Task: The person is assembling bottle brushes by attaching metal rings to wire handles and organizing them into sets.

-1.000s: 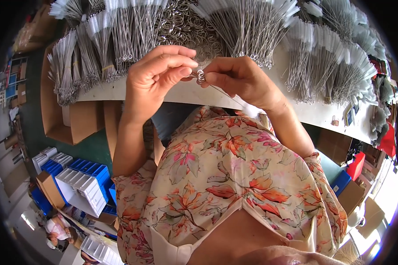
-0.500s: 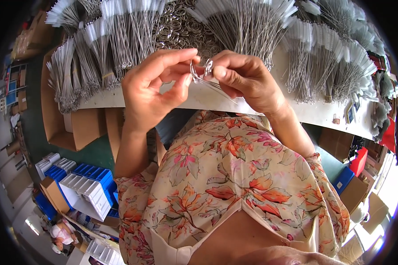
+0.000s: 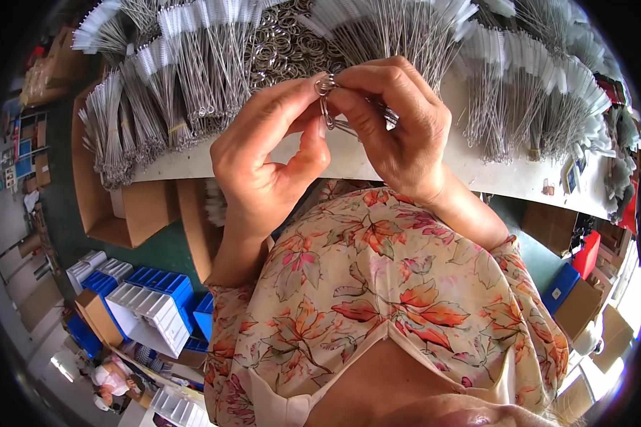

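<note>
My left hand (image 3: 267,146) and my right hand (image 3: 402,121) meet above the near edge of the table. Between their fingertips are small shiny metal rings (image 3: 325,85), with a narrow wire loop (image 3: 325,114) hanging just below. The left thumb and forefinger pinch at these pieces from one side. On the other side, the right thumb and forefinger close on the rings, and more shiny metal shows within the curled right fingers. Thin wire stems (image 3: 345,128) run from the loop toward the right hand, which partly hides them. How ring and loop are joined is too small to tell.
A heap of loose metal rings (image 3: 285,50) lies behind my hands. Bundles of wire-handled brushes (image 3: 206,64) flank it at left, with more brush bundles (image 3: 506,92) at right. Below the white table (image 3: 498,181) stand an open cardboard box (image 3: 146,213) and blue and white bins (image 3: 149,306).
My hands have come together, the right moving left and up, so the rings now touch at the fingertips. The wire stems have swung mostly behind the right hand.
</note>
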`<state>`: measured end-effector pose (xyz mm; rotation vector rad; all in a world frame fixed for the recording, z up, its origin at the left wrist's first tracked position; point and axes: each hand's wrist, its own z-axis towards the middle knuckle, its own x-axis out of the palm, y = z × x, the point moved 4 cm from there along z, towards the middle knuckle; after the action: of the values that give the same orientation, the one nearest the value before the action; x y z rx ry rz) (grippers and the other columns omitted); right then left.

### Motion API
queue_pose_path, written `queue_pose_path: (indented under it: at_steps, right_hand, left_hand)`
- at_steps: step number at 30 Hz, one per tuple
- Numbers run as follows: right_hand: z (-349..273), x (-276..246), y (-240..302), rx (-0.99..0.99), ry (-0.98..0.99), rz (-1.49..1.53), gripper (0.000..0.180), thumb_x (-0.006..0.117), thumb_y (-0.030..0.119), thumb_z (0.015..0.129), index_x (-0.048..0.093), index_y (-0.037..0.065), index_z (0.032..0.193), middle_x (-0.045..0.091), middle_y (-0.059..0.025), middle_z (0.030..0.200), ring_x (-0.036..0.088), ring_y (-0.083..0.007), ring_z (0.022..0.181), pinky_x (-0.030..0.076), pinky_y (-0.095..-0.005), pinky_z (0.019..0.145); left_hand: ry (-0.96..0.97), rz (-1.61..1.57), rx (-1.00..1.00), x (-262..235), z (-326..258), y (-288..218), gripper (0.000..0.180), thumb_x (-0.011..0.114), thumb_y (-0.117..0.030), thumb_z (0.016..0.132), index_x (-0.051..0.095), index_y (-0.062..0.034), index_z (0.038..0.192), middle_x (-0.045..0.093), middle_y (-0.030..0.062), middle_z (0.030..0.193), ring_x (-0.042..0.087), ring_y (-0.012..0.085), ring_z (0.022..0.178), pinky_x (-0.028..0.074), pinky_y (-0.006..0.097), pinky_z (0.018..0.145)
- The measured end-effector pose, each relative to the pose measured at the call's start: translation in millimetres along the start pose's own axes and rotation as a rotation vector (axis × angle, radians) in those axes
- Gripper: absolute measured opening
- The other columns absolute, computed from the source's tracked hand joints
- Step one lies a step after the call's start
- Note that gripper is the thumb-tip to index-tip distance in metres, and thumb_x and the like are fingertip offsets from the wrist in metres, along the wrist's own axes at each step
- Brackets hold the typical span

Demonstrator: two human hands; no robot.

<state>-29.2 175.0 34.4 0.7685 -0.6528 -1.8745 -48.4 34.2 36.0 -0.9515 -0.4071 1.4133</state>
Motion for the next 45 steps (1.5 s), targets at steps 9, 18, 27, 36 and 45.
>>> queue_pose_path:
  at_steps: [9, 18, 27, 36, 45]
  right_hand:
    - [-1.1, -2.8, -3.3, 0.158, 0.05, 0.123, 0.01, 0.062, 0.0, 0.079, 0.06, -0.001, 0.089, 0.058, -0.0091, 0.073, 0.061, -0.0178, 0.062, 0.05, -0.0261, 0.054]
    - [-5.4, 0.1, -9.8, 0.538, 0.162, 0.455, 0.011, 0.057, 0.008, 0.087, 0.058, -0.002, 0.092, 0.062, -0.0046, 0.077, 0.057, -0.0081, 0.069, 0.048, -0.022, 0.064]
    - [-7.6, 0.9, -18.6, 0.794, 0.302, 0.774, 0.016, 0.062, 0.018, 0.085, 0.063, 0.002, 0.089, 0.059, -0.0004, 0.074, 0.05, -0.0037, 0.064, 0.041, -0.0191, 0.057]
    - [-2.8, 3.1, -15.4, 0.773, 0.307, 0.731, 0.015, 0.064, 0.017, 0.083, 0.065, 0.003, 0.087, 0.056, 0.002, 0.066, 0.049, -0.0034, 0.06, 0.039, -0.0188, 0.053]
    - [12.9, -4.5, -10.9, 0.663, 0.474, 0.459, 0.012, 0.066, 0.009, 0.08, 0.065, 0.001, 0.088, 0.061, 0.0011, 0.07, 0.054, -0.0033, 0.06, 0.043, -0.0172, 0.052]
  left_hand:
    - [0.023, 0.142, 0.118, 1.8, 3.0, -1.8, 0.032, 0.06, 0.007, 0.074, 0.06, 0.0015, 0.105, 0.062, 0.0126, 0.093, 0.063, 0.0168, 0.073, 0.052, 0.025, 0.064]
    - [0.016, 0.177, 0.157, 0.4, 4.6, -4.7, 0.036, 0.06, 0.006, 0.075, 0.06, -0.0007, 0.11, 0.062, 0.0117, 0.09, 0.062, 0.0165, 0.072, 0.051, 0.025, 0.062]
    - [-0.068, -0.091, 0.052, -3.7, -2.3, 2.9, 0.032, 0.061, 0.009, 0.074, 0.059, 0.0062, 0.106, 0.062, 0.0162, 0.095, 0.064, 0.0184, 0.078, 0.054, 0.025, 0.067]
    - [-0.09, 0.019, 0.172, -7.9, 1.0, 1.0, 0.03, 0.064, 0.009, 0.072, 0.061, 0.0068, 0.101, 0.063, 0.0171, 0.094, 0.066, 0.0196, 0.076, 0.054, 0.025, 0.067]
    - [0.174, -0.088, -0.04, -17.3, 19.9, -0.9, 0.026, 0.059, 0.009, 0.075, 0.061, 0.0073, 0.101, 0.064, 0.0133, 0.094, 0.062, 0.0135, 0.081, 0.052, 0.023, 0.07]
